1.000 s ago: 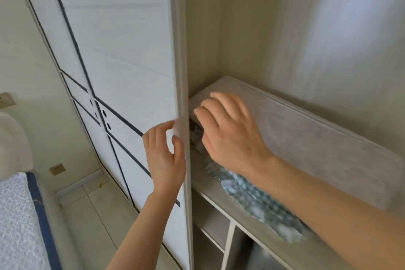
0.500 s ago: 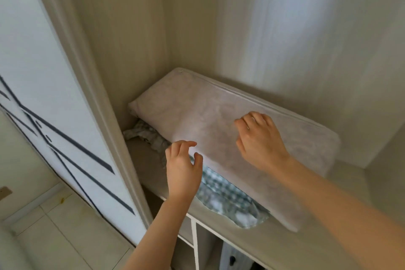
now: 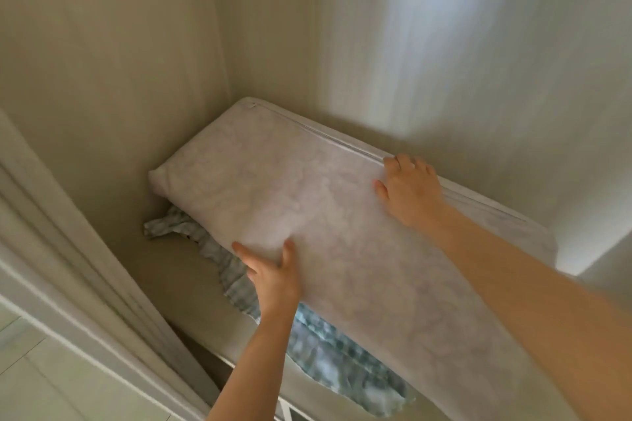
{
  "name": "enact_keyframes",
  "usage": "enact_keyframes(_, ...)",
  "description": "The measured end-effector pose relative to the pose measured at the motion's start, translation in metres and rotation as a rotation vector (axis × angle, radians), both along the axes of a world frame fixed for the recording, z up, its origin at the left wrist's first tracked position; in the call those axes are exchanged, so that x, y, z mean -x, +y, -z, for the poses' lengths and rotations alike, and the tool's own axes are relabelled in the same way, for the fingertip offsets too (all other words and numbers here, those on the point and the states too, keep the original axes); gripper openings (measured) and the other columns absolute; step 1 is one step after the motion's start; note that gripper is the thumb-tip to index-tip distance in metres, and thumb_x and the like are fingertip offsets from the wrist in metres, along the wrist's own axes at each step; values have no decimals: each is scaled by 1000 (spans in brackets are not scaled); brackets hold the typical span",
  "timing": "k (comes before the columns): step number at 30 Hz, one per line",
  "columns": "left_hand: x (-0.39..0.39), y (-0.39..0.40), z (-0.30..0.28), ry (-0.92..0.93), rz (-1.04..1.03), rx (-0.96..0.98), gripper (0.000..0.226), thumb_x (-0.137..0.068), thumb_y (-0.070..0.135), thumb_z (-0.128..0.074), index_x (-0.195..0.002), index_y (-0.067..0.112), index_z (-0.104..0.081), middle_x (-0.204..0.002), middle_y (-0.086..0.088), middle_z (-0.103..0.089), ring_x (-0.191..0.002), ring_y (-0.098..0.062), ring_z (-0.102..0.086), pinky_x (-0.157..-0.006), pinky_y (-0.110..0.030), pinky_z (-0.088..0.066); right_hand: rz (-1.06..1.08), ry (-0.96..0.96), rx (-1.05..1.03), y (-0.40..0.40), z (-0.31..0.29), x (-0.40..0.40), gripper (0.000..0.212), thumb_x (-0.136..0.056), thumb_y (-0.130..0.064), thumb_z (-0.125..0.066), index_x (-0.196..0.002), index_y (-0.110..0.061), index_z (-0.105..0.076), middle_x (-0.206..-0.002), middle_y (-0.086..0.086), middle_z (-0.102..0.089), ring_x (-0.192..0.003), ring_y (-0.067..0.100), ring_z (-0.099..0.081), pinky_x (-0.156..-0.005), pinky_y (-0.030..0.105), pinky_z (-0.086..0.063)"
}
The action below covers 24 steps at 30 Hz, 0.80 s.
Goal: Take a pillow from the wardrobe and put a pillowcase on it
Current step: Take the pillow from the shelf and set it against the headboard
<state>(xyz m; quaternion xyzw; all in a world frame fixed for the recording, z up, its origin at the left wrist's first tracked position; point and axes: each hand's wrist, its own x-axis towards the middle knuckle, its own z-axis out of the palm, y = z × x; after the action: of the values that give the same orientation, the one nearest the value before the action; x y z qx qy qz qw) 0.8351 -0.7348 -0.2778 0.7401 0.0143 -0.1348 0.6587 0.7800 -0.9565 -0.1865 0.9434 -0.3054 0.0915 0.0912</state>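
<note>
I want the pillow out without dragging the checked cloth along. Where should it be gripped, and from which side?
Grip the pillow by its two long edges, from the open front. The right hand reaches over to the far zipped edge, and the left hand takes the near edge, thumb on top. It lies flat on the checked cloth, so lifting probably beats sliding.

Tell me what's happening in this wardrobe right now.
A person is taking hold of a pale pillow lying on a shelf inside the wardrobe. The left hand grips its near edge from below, and the right hand hooks over its far edge by the zip. A checked cloth lies under the pillow. The pillow is not yet out.
</note>
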Motion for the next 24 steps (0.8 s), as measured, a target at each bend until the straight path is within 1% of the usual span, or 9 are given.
enact_keyframes(3, 4, -2, 11, -20, -41, 138, 99, -89, 48, -63, -152, 39, 13, -161, 3, -19, -141, -26, -35, -114, -49, -35, 99, -51, -180, -20, 4, -16, 59, -96, -52, -34, -137, -10, -39, -135, 19, -48, -122, 44, -47, -101, 55, -38)
enact_keyframes(7, 5, -3, 20, -33, -69, 220, 100, -87, 47, -67, -153, 41, 8, -149, 16, -27, -126, -10, -41, -104, -32, -40, 146, -45, -270, -42, 6, -27, 67, -94, -62, -25, -136, -11, -37, -136, 23, -48, -121, 47, -47, -102, 58, -35)
enact_keyframes(9, 4, -4, 23, -39, -86, 231, 100, -87, 44, -68, -153, 41, 7, -152, 16, -25, -127, -9, -40, -103, -30, -38, 156, -28, -321, -47, 4, -31, 72, -92, -65, -22, -135, -10, -38, -138, 23, -47, -122, 47, -47, -102, 57, -36)
enact_keyframes(11, 5, -5, 25, -11, -115, 255, 98, -86, 44, -70, -152, 41, 2, -154, 12, -28, -129, -11, -42, -107, -35, -40, 155, -31, -332, -48, 3, -33, 73, -92, -65, -22, -134, -8, -39, -138, 23, -47, -122, 46, -47, -102, 57, -36)
enact_keyframes(13, 6, -6, 25, 59, -144, 276, 88, -83, 46, -72, -149, 38, -14, -142, 6, -44, -123, -14, -51, -104, -42, -46, 158, -52, -296, -45, 3, -32, 72, -94, -64, -23, -133, -6, -40, -136, 23, -48, -122, 45, -47, -101, 56, -37)
enact_keyframes(15, 7, -7, 23, 131, -164, 281, 70, -83, 48, -71, -138, 34, -30, -127, 9, -53, -111, -15, -58, -96, -43, -52, 163, -76, -256, -40, 6, -29, 69, -94, -62, -24, -130, -5, -43, -133, 24, -50, -120, 45, -48, -99, 56, -38)
enact_keyframes(20, 14, -6, 10, 106, -189, 342, 41, -84, 39, -72, -115, 46, -45, -110, 18, -61, -92, -4, -66, -76, -31, -57, 168, -125, -318, -39, 3, -13, 70, -95, -61, -26, -127, -2, -44, -130, 27, -50, -118, 46, -48, -99, 54, -40)
enact_keyframes(22, 19, -5, 2, 49, -178, 345, 40, -84, 37, -73, -113, 51, -49, -106, 22, -65, -86, 3, -68, -71, -25, -57, 171, -156, -395, -40, 2, -2, 71, -95, -61, -25, -127, 0, -43, -130, 28, -48, -118, 46, -48, -99, 54, -40)
enact_keyframes(24, 24, -2, -7, -5, -170, 345, 48, -84, 35, -73, -124, 46, -49, -108, 23, -65, -88, 4, -68, -72, -26, -58, 173, -216, -436, -37, 1, 11, 70, -95, -61, -26, -125, 1, -42, -129, 28, -49, -116, 45, -49, -97, 54, -41)
